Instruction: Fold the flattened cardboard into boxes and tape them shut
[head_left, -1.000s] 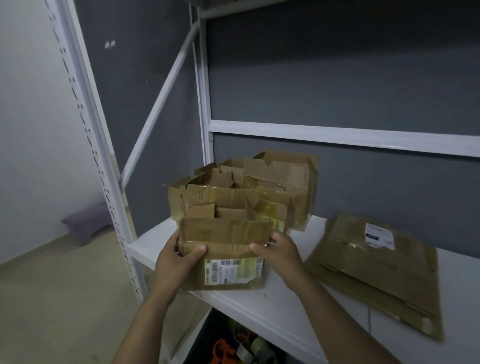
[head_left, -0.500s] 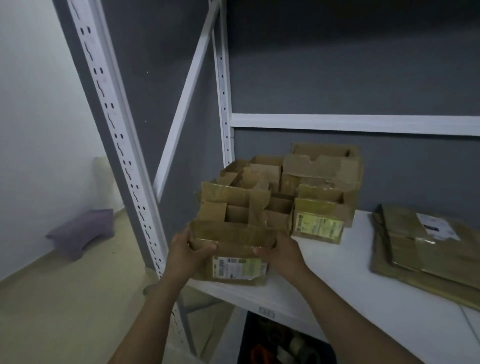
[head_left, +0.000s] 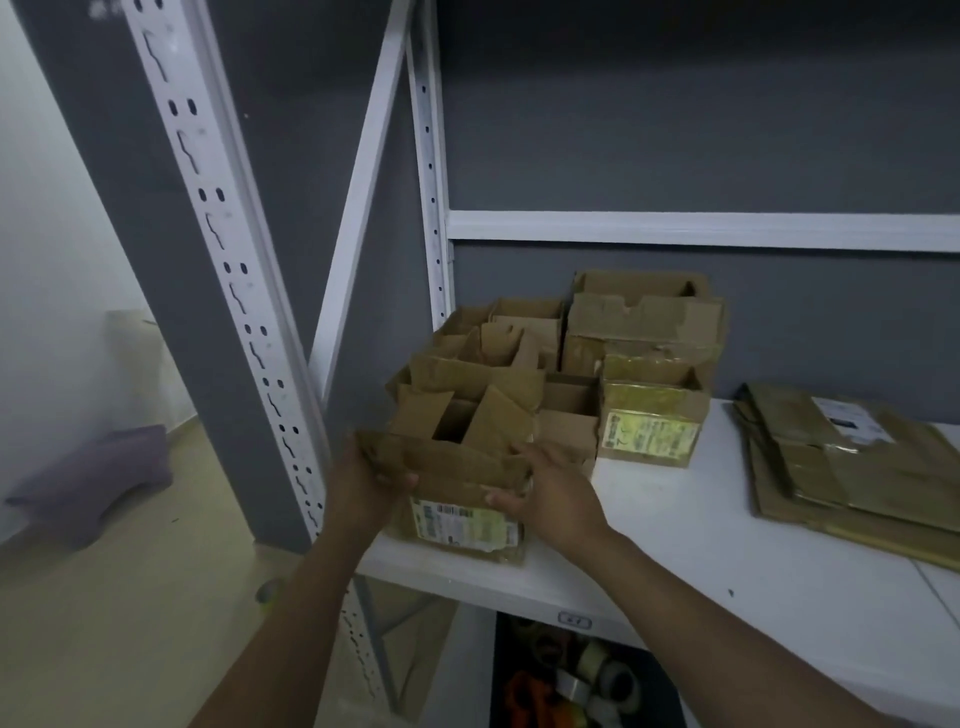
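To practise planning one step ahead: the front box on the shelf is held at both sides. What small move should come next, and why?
Probably press the flap down flat. The left grip and right grip hold the box at the shelf edge, the flap looks untaped, and tape rolls lie below.

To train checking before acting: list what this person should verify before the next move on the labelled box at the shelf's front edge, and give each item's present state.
1. Both hands on the labelled box: ok. The left hand grips its left end and the right hand its right end.
2. Box resting on the white shelf: ok, but close to the front edge.
3. Top closed: not ok. The front flap stands up.
4. Tape in hand: not ok. The tape rolls lie on the level below.
5. Bottom seam taped: cannot tell.
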